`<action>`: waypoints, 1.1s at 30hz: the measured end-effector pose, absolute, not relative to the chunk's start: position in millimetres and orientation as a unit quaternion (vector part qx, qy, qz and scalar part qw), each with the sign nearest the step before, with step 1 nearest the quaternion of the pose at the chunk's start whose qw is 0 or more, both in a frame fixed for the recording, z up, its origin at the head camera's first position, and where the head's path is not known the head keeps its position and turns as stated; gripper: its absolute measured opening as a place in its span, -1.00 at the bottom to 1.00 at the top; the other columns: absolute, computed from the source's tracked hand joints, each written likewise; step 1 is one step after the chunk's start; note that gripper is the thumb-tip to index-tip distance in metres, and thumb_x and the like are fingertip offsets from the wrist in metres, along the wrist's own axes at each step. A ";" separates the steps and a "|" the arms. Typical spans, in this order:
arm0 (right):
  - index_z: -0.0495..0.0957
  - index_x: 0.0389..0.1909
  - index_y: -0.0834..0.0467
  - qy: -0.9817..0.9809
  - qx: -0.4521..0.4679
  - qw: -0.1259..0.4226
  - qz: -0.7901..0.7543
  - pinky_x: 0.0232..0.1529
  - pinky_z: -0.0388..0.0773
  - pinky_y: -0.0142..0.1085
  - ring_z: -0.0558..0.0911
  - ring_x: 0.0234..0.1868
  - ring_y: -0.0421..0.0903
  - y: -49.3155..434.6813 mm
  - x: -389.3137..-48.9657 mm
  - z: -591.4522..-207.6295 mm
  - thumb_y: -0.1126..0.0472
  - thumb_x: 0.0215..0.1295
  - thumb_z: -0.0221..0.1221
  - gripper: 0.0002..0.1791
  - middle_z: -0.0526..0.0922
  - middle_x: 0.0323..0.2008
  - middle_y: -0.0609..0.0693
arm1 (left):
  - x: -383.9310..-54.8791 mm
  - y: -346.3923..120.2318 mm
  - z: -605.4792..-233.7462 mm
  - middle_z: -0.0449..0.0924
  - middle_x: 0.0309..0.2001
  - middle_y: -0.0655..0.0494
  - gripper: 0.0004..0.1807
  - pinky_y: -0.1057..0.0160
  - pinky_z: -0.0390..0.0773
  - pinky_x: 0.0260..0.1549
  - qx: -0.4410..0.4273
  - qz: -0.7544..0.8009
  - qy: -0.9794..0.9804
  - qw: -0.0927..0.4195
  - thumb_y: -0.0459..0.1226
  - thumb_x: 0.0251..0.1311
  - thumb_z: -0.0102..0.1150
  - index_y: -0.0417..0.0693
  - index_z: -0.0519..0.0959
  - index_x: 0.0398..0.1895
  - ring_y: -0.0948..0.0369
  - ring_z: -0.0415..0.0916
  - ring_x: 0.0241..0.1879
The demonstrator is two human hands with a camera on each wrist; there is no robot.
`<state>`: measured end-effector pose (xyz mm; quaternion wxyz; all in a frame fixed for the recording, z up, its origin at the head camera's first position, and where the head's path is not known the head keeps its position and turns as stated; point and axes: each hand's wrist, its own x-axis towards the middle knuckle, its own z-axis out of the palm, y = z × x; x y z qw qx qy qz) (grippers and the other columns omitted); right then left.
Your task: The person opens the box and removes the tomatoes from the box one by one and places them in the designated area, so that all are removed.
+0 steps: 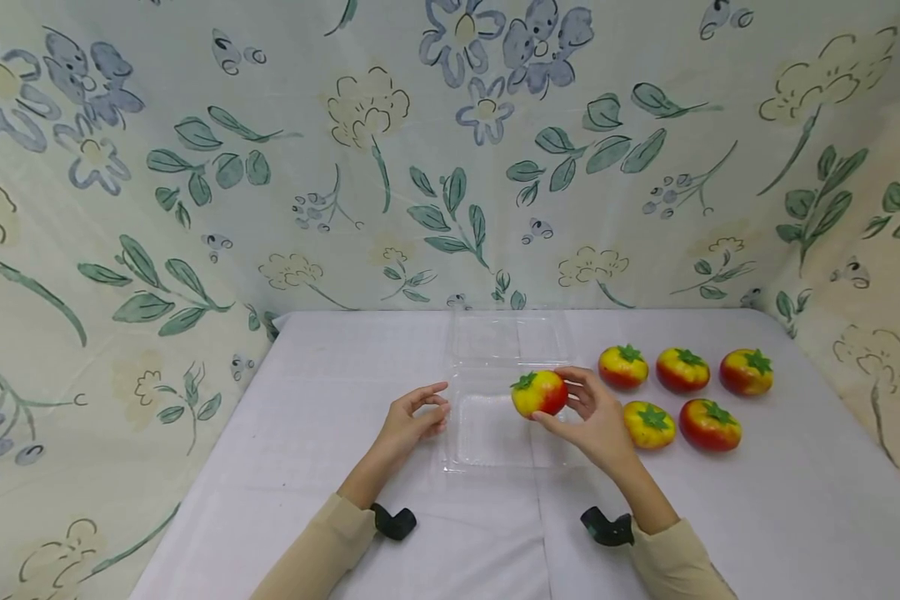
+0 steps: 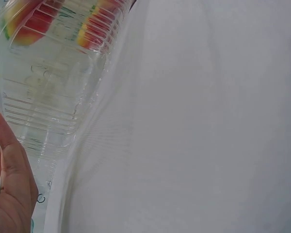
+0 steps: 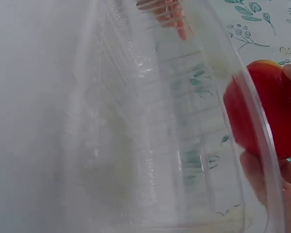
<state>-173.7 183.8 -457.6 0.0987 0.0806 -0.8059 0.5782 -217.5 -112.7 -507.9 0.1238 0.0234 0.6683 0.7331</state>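
My right hand (image 1: 598, 421) holds a red-and-yellow fruit with a green leafy cap (image 1: 536, 395) between thumb and fingers, over the right part of a clear plastic clamshell box (image 1: 487, 433). The right wrist view shows the red side of this fruit (image 3: 277, 114) beyond the box's transparent wall (image 3: 184, 145). My left hand (image 1: 407, 421) is at the box's left rim, its fingers loosely bent with nothing between them. In the left wrist view its fingertips are right by the box edge, and red-and-yellow fruit shows through the plastic. The box's lid (image 1: 487, 339) lies folded back, away from me.
Several similar fruits stand in two rows right of the box, among them a yellow one (image 1: 648, 427) and a redder one (image 1: 710, 427). A white cloth (image 1: 330, 367) covers the table. Floral fabric (image 1: 450, 217) hangs behind and at the sides. Black wrist straps (image 1: 607, 528) show by both sleeves.
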 end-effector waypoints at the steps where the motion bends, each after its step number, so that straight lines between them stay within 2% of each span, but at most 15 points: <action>1: 0.39 0.25 0.23 -0.806 0.080 0.100 0.578 0.06 0.46 -0.57 0.50 0.19 0.12 185.6 -173.8 -457.5 0.27 0.04 0.51 -0.25 0.46 0.23 0.15 | -217.4 -112.7 -507.7 0.53 -0.09 -0.02 -0.46 0.39 0.67 -0.31 0.024 0.732 0.669 0.123 -0.43 0.27 0.27 -0.27 0.44 0.33 0.29 0.58 -0.33; 10: 0.42 0.28 0.24 -0.815 0.069 0.105 0.566 0.06 0.44 -0.60 0.49 0.19 0.13 197.1 -169.9 -452.6 0.26 0.07 0.50 -0.26 0.46 0.26 0.18 | -217.2 -112.6 -507.3 0.53 -0.10 0.00 -0.45 0.38 0.68 -0.30 0.025 0.731 0.671 0.121 -0.41 0.27 0.29 -0.27 0.43 0.34 0.29 0.57 -0.34; 20: 0.36 0.28 0.30 -0.813 0.071 0.125 0.565 0.05 0.41 -0.65 0.47 0.19 0.14 210.2 -168.8 -454.2 0.34 0.07 0.48 -0.25 0.45 0.24 0.23 | -216.2 -112.1 -505.1 0.53 -0.10 0.02 -0.45 0.37 0.68 -0.28 0.022 0.733 0.669 0.122 -0.41 0.27 0.29 -0.24 0.44 0.34 0.28 0.57 -0.32; 33: 0.36 0.28 0.26 -0.822 0.039 0.137 0.552 0.01 0.45 -0.61 0.45 0.25 0.16 225.3 -165.6 -452.5 0.32 0.07 0.49 -0.25 0.45 0.28 0.19 | -217.4 -111.3 -506.0 0.53 -0.11 0.02 -0.47 0.38 0.68 -0.30 0.024 0.734 0.668 0.119 -0.41 0.28 0.28 -0.25 0.46 0.32 0.29 0.57 -0.33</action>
